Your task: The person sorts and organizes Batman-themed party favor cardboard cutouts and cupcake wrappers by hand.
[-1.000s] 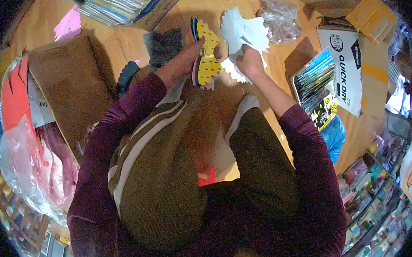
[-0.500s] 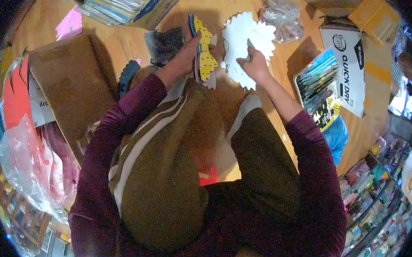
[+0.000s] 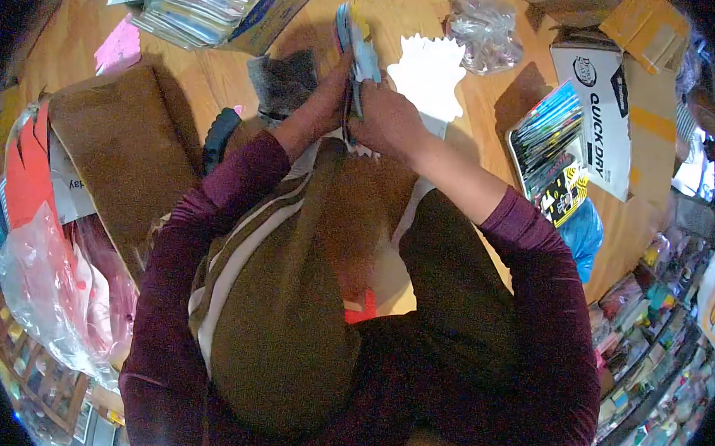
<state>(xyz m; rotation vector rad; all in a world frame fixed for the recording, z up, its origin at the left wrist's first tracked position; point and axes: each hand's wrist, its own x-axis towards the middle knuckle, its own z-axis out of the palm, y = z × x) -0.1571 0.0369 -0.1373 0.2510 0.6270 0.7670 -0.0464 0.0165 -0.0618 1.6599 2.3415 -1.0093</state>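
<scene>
My left hand (image 3: pixel 326 101) is closed around a stack of jagged-edged paper cutouts (image 3: pixel 364 56), held almost edge-on, with pale blue and some yellow showing. From the other side my right hand (image 3: pixel 389 122) reaches across to the same stack, its fingers pressed against the sheets; their tips are partly hidden. Just beyond my right hand, a white cutout with a wavy edge (image 3: pixel 430 75) lies on the wooden floor. A dark flat packet (image 3: pixel 283 81) is on the floor beside my left wrist.
Clear plastic wrap (image 3: pixel 483 33) lies beyond the white cutout. On the right stand a box of packets (image 3: pixel 551 129) and a "QUICK DRY" carton (image 3: pixel 593 115). A brown box (image 3: pixel 122 148) is at left, with an open box of sleeved sheets (image 3: pixel 215 2) behind it.
My right hand has left the white cutout on the floor and moved left to the stack. The stack has turned from showing its yellow face to nearly edge-on.
</scene>
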